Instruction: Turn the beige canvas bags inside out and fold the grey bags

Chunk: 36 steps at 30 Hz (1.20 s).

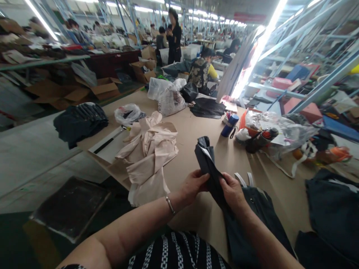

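Observation:
A dark grey garment piece (211, 164), folded lengthwise with a strip of white showing near its far end, is held up over the table between both hands. My left hand (196, 183), with a bracelet at the wrist, pinches its left edge. On its right edge my right hand (233, 191) grips with thumb and fingers closed. Under and beside my right forearm lies a dark garment (259, 213) with two pale straps and a small eyelet. Whether the held piece joins that garment is hidden by my right hand and arm.
Crumpled beige fabric (151, 149) lies left on the table (190, 127), beyond it a dark folded stack (81, 121). A blue bottle (230, 125), a thermos (260, 140) and a plastic-filled orange basket (243, 118) stand right. More dark garments (333, 213) lie far right. Several people work behind.

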Motion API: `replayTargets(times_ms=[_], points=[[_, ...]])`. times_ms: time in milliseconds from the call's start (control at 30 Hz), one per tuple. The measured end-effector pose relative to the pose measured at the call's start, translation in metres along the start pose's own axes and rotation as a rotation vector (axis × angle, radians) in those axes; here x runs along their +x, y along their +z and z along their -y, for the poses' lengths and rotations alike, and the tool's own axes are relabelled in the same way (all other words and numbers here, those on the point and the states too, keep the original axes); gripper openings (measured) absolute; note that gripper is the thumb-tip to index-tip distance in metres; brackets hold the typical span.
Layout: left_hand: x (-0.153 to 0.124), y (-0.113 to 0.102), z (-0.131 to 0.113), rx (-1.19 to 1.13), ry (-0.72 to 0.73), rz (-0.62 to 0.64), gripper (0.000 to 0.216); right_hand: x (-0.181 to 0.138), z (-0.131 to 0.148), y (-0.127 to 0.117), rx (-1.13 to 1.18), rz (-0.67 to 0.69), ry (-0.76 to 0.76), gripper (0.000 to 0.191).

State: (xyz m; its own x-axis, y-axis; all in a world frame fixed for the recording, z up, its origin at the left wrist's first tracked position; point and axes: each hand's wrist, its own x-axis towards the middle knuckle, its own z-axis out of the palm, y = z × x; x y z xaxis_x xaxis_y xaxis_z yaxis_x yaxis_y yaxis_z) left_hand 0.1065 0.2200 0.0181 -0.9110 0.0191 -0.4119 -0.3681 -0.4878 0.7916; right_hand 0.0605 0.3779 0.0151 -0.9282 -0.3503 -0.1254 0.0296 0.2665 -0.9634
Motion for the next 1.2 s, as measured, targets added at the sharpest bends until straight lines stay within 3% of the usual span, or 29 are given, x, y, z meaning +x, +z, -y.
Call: replayTargets(times_ms=[167,300,433,600,833,900,1000,1067,1200], points=[[0.01,-0.002,-0.01,0.241,0.088,-0.215,0.036,-0.014,-0.006,0.017,0.048,-0.138,-0.008,0.032],[0.011,-0.004,-0.009,0.228,-0.106,-0.069,0.041,-0.017,-0.007,0.02,-0.09,-0.212,-0.027,0.027],[0.01,-0.004,0.002,0.221,-0.045,-0.23,0.049,-0.019,-0.013,0.024,0.147,-0.209,0.014,0.028],[0.009,-0.005,0.008,0.084,-0.169,-0.04,0.054,-0.023,-0.019,0.026,0.19,-0.201,0.036,0.029],[0.014,-0.006,0.009,0.073,-0.279,0.087,0.057,-0.029,-0.021,0.029,0.279,-0.12,0.059,0.028],[0.015,-0.004,0.009,0.104,-0.217,0.064,0.056,-0.03,-0.024,0.028,0.244,-0.123,0.048,0.027],[0.015,0.001,0.007,0.111,-0.134,-0.089,0.053,-0.028,-0.028,0.025,0.155,-0.166,0.021,0.025],[0.013,0.005,0.003,0.076,-0.139,-0.088,0.049,-0.025,-0.03,0.02,0.124,-0.21,0.027,0.023],[0.003,0.011,-0.007,0.023,-0.271,0.18,0.043,-0.017,-0.04,0.003,0.4,-0.157,0.138,0.033]])
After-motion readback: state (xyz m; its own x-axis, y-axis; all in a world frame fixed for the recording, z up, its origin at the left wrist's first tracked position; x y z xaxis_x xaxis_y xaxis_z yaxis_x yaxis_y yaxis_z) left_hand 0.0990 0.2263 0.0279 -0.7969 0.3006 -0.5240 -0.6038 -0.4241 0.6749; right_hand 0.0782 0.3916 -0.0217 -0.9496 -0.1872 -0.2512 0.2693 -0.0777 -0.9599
